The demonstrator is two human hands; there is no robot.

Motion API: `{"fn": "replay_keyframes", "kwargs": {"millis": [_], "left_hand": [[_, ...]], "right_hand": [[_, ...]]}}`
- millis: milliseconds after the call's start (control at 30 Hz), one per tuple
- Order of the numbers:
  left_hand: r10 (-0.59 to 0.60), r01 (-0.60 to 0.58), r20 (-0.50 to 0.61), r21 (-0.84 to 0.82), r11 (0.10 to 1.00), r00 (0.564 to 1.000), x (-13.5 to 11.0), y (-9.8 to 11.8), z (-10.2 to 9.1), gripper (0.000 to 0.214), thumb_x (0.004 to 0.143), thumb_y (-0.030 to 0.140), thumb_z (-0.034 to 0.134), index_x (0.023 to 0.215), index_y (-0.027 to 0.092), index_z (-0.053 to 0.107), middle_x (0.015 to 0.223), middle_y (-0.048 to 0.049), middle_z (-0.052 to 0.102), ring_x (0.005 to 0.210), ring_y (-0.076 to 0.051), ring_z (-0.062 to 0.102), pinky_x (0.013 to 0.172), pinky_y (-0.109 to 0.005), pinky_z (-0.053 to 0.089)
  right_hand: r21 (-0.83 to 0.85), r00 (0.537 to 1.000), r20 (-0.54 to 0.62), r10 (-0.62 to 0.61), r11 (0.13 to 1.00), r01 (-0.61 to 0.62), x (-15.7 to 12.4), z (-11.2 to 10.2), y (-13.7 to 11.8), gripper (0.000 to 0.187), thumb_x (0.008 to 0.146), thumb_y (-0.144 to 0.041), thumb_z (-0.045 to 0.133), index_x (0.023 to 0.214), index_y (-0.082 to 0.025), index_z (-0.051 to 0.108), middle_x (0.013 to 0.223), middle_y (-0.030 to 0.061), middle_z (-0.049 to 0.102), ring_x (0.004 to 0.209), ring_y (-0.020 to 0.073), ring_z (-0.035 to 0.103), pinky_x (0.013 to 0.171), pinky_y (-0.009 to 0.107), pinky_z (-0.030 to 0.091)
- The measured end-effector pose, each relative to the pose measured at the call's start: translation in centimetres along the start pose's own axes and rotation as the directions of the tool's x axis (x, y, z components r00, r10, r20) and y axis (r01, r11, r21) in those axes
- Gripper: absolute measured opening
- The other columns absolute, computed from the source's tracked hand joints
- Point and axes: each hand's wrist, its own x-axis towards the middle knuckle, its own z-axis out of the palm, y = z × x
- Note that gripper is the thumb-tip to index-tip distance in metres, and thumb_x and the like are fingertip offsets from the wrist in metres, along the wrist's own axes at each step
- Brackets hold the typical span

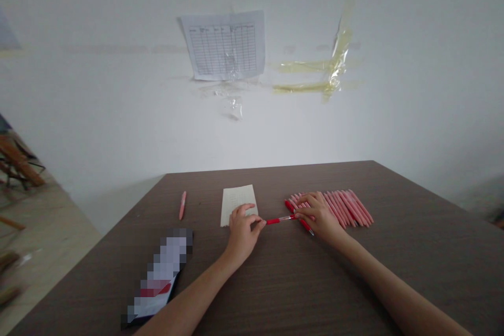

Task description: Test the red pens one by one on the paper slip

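A red pen [280, 219] with a clear middle section is held level between my two hands. My left hand [242, 231] pinches its left end with thumb and forefinger, just in front of a small sheet of paper [236, 198]. At the other end, my right hand [318, 215] grips the pen between thumb and fingers. Under and beside the right hand lies another red pen [307, 228], slanting on the table. Behind and right of that hand, a row of several pink pens [350, 207] lies side by side, partly covered by the hand.
A single pink pen [182, 205] lies at the left of the brown table [268, 283]. Nearer the front left is a blurred-out, dark-edged flat object [157, 278]. On the wall behind hang a printed sheet [226, 47] and yellowed tape [334, 71].
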Motion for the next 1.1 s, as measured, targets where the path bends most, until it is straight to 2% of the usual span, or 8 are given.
{"fn": "replay_keyframes", "kwargs": {"millis": [233, 500, 667, 767, 933, 1100], "left_hand": [[0.007, -0.007, 0.008, 0.032, 0.999, 1.000, 0.0, -0.3, 0.2, 0.017, 0.084, 0.031, 0.062, 0.075, 0.025, 0.075, 0.122, -0.0059, 0.060, 0.117, -0.029, 0.048, 0.100, -0.052, 0.039], [0.005, -0.005, 0.000, -0.031, 1.000, 1.000, 0.1, -0.4, 0.3, 0.018, 0.084, 0.031, 0.062, 0.073, 0.023, 0.074, 0.123, -0.0063, 0.059, 0.118, -0.028, 0.048, 0.102, -0.053, 0.038], [0.015, -0.017, -0.045, -0.037, 0.999, 0.999, 0.1, -0.1, 0.1, 0.011, 0.081, 0.023, 0.064, 0.073, 0.023, 0.072, 0.125, -0.0061, 0.057, 0.119, -0.028, 0.047, 0.103, -0.053, 0.037], [0.034, -0.035, -0.057, -0.006, 0.999, 0.998, 0.0, 0.2, -0.2, 0.009, 0.079, 0.018, 0.065, 0.074, 0.023, 0.070, 0.126, -0.0059, 0.056, 0.120, -0.028, 0.046, 0.104, -0.055, 0.035], [0.124, -0.120, -0.062, 0.069, 0.990, 0.990, -0.2, 0.3, -0.6, 0.012, 0.080, 0.014, 0.064, 0.078, 0.024, 0.069, 0.131, -0.0052, 0.052, 0.128, -0.029, 0.040, 0.108, -0.061, 0.025], [0.125, -0.120, -0.070, 0.073, 0.990, 0.990, -0.2, 0.3, -0.6, 0.013, 0.078, 0.012, 0.066, 0.079, 0.024, 0.068, 0.131, -0.0053, 0.052, 0.128, -0.029, 0.040, 0.109, -0.062, 0.022]], "right_hand": [[0.006, 1.000, -0.022, -0.009, 1.000, 0.009, 0.0, 0.1, -0.3, 0.010, 0.086, -0.026, 0.063, 0.087, -0.027, 0.072, 0.103, 0.0067, 0.065, 0.106, 0.0275, 0.050, 0.096, 0.055, 0.040], [0.022, 0.999, -0.032, 0.010, 1.000, -0.009, 0.1, 0.0, -0.6, 0.011, 0.087, -0.025, 0.062, 0.087, -0.027, 0.073, 0.102, 0.0070, 0.065, 0.105, 0.0271, 0.050, 0.094, 0.053, 0.042], [0.065, 0.999, 0.012, 0.050, 0.997, -0.051, 0.1, 0.1, -1.1, 0.013, 0.087, -0.024, 0.061, 0.083, -0.025, 0.074, 0.102, 0.0079, 0.065, 0.103, 0.0266, 0.050, 0.090, 0.048, 0.045], [0.079, 0.997, 0.044, 0.058, 0.995, -0.061, 0.2, 0.2, -1.4, 0.016, 0.087, -0.023, 0.060, 0.080, -0.025, 0.073, 0.103, 0.0074, 0.065, 0.104, 0.0266, 0.050, 0.093, 0.050, 0.043], [0.080, 0.993, 0.102, 0.058, 0.995, -0.067, 0.1, 0.4, -1.6, 0.018, 0.088, -0.023, 0.059, 0.076, -0.025, 0.072, 0.104, 0.0066, 0.064, 0.106, 0.0261, 0.049, 0.097, 0.051, 0.040], [0.064, 0.985, 0.156, 0.067, 0.995, -0.078, 0.1, 0.3, -1.6, 0.019, 0.091, -0.028, 0.054, 0.081, -0.023, 0.070, 0.109, 0.0071, 0.063, 0.111, 0.0256, 0.046, 0.102, 0.052, 0.035]]}}
